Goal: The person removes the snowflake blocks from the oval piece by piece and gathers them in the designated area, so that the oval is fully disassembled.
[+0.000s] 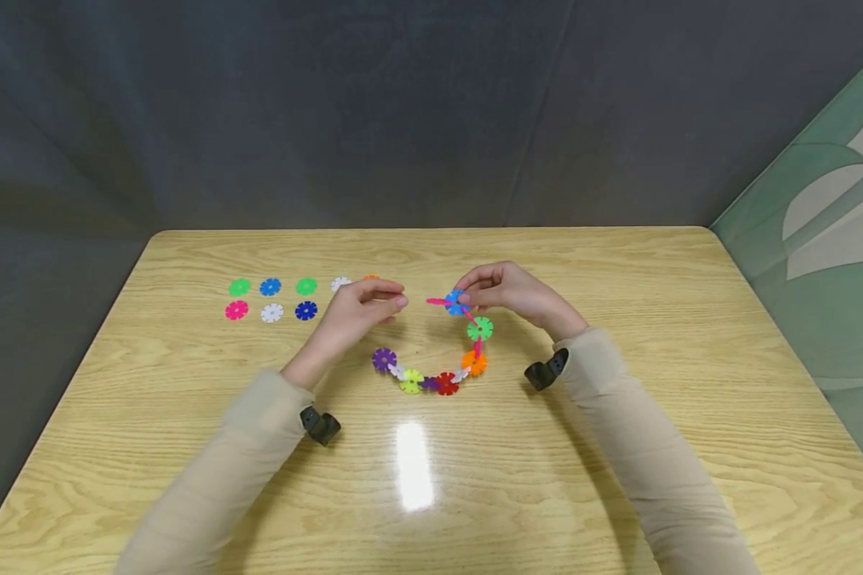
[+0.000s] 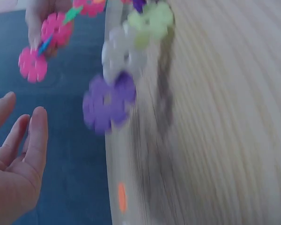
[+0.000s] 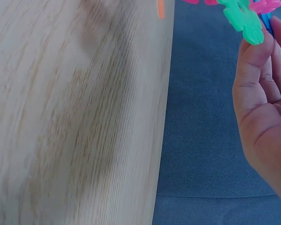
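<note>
My right hand [image 1: 515, 297] pinches a blue notched disc [image 1: 454, 303] between thumb and fingers, above the table. This disc belongs to a curved chain of interlocked plastic snowflake discs. A pink disc [image 2: 33, 64] slots into its left side and forms that end. From the blue disc the chain curves down through a green disc [image 1: 480, 328], an orange disc [image 1: 475, 363] and a red disc [image 1: 447, 384] to a purple disc [image 2: 107, 103] at the other end. Left of the pink disc, apart from it, my left hand [image 1: 355, 311] holds nothing, its thumb and fingers separated.
Loose discs lie in two rows at the back left of the wooden table [image 1: 431, 511], among them a pink disc [image 1: 236, 310] and a dark blue disc [image 1: 305, 311]. The left hand partly covers the rows' right end. A dark curtain [image 1: 431, 120] hangs behind the table.
</note>
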Motion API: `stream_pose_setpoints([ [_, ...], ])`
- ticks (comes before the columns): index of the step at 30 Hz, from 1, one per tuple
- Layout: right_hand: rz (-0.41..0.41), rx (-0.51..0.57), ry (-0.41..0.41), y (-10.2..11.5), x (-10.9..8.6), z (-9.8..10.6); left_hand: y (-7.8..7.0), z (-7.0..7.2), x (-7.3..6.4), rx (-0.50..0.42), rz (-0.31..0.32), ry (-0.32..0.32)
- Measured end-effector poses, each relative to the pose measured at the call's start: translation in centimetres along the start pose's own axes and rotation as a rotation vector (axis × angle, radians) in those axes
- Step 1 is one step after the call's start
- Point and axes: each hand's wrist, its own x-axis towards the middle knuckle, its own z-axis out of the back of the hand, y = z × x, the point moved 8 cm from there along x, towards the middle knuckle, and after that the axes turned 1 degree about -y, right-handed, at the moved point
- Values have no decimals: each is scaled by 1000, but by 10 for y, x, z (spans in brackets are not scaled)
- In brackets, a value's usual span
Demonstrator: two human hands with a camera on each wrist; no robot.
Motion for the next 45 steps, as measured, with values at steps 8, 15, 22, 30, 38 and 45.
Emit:
stream_pose_setpoints([
  [8,-11,-24,19,1,2,-4,-3,-32,4,7,6,101],
  [15,-2,-22,53,1,2,-8,-3,-40,5,17,15,122],
  [22,-21,-45,120,2,1,-14,-3,-43,6,34,1,117],
  [30,50,-78,116,9,-2,-12,-5,-43,5,70,-8,122],
  [38,82,-81,100,13,-5,-8,-9,-44,6,74,-34,124],
  [45,34,-52,44,10,-4,-5,-11,-40,6,65,-39,77],
])
